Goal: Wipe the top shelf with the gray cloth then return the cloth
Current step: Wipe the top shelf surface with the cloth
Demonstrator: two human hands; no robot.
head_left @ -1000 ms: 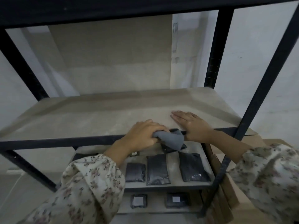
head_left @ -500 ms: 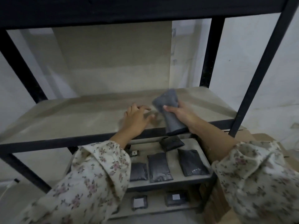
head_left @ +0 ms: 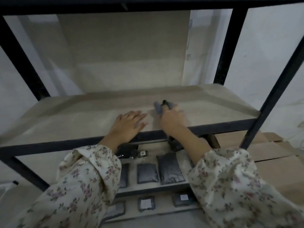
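The right hand grips the bunched gray cloth and presses it onto the shelf board right of centre, while the left hand lies flat, fingers spread, just beside it near the front edge.

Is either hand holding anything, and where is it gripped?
The right hand presses the gray cloth bunched under its fingers; the left hand lies flat, holding nothing.

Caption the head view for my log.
Right hand presses gray cloth onto shelf; left hand flat beside it.
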